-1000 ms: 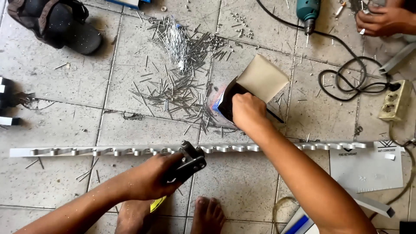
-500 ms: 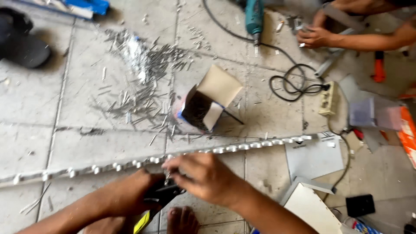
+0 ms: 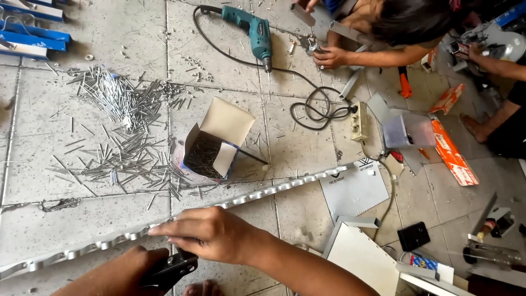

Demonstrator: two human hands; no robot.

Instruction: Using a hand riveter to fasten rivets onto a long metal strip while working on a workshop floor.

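A long scalloped metal strip (image 3: 285, 187) lies across the tiled floor from lower left to middle right. My right hand (image 3: 211, 233) rests flat on the strip near its middle, fingers pointing left; whether a pin is pinched in the fingertips is not visible. My left hand (image 3: 134, 268) grips a black hand tool (image 3: 172, 269) just below the strip, under my right hand. An open cardboard box (image 3: 211, 145) of small metal pins stands just beyond the strip.
Several loose metal pins (image 3: 118, 137) are scattered on the tiles at left. A teal corded drill (image 3: 249, 30), a power strip (image 3: 359, 120) and grey metal sheets (image 3: 353, 189) lie farther off. Two other people's arms (image 3: 378, 55) work at the top right.
My right hand left the pin box and came down onto the strip beside the tool. The view swung right, bringing the drill and the other people into sight.
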